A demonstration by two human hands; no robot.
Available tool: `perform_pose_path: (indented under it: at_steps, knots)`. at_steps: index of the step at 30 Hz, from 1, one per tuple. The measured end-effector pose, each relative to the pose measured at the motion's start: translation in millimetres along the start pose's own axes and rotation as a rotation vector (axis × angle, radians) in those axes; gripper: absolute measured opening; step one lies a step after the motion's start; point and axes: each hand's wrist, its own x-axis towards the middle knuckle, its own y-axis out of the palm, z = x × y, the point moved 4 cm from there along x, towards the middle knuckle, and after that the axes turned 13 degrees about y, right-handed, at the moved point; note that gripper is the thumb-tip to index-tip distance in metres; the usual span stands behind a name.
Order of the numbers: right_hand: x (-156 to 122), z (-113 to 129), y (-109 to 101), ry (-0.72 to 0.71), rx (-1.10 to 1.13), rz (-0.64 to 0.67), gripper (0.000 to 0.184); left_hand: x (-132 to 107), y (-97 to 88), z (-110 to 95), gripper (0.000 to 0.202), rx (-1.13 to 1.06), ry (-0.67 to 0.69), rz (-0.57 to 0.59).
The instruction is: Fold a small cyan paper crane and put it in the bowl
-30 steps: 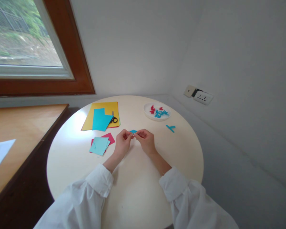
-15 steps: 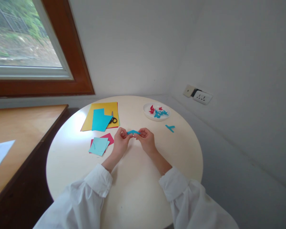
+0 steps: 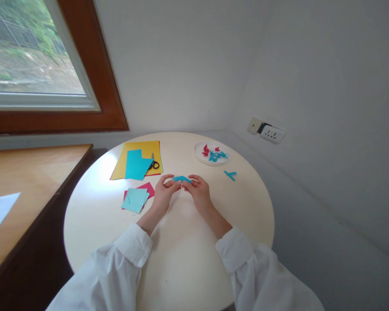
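A small piece of folded blue paper (image 3: 182, 178) is held between my two hands, above the middle of the round table (image 3: 184, 250). My left hand (image 3: 164, 191) pinches its left side, and my right hand (image 3: 198, 191) grips the right side. Both thumbs meet at its near edge, where the fingers hide part of the folds. Left of my left hand lie light-blue paper squares (image 3: 135, 200) over red paper (image 3: 149, 188). Beyond my right hand, a strip-like blue paper piece (image 3: 230, 175) rests on the table.
Yellow sheets (image 3: 120, 162) lie at the back left, with a cut blue sheet (image 3: 136, 165) and black-handled scissors (image 3: 154, 164) on top. A white plate (image 3: 199, 159) at the back right holds several small red and blue folded papers. Wall sockets (image 3: 272, 134) are on the right.
My fingers have shifted slightly on the folded blue paper, with the index fingers a little more raised. The view has tilted a touch; the other things stay put.
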Motion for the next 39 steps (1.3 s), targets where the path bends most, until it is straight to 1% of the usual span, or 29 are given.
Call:
perform_pose_path:
  at_steps: [4,6,10,16,20,24,27,30,34,39]
  knots:
    - [-2.3,-3.1,1.7,0.036,0.074,-0.008,0.035,-0.9,4.2,0.6,0.023,0.052,-0.036,0.086]
    - [-2.6,-4.1,2.0,0.037,0.074,-0.013,0.035,-0.6,3.8,1.4,0.02,0.082,-0.032,0.082]
    - [-3.6,-3.9,3.0,0.011,0.002,-0.017,0.034,-0.2,1.3,4.7,0.02,0.091,-0.03,0.066]
    - [-6.0,-1.0,7.9,-0.051,-0.126,0.041,0.03,1.1,-3.8,7.2,0.018,0.179,-0.004,0.051]
    - [-1.5,-0.4,4.9,-0.119,-0.204,0.006,0.019,2.4,-6.2,6.1,0.018,0.309,0.025,0.039]
    - [2.4,-0.2,1.0,-0.188,-0.25,-0.052,0.013,2.5,-4.9,4.7,0.017,0.365,0.058,0.091]
    - [2.4,-0.7,0.2,-0.191,-0.258,-0.082,0.012,1.3,-3.2,4.7,0.017,0.346,0.058,0.109]
    - [0.9,-0.7,0.9,-0.176,-0.258,-0.091,0.013,-0.5,-1.9,5.4,0.02,0.265,0.023,0.079]
    - [-1.1,0.7,2.7,-0.158,-0.286,-0.079,0.013,-1.9,-0.5,5.3,0.024,0.171,-0.028,0.042]
    - [-1.3,0.8,4.1,-0.149,-0.344,-0.056,0.009,-0.3,-3.6,6.8,0.028,0.157,-0.038,0.04]
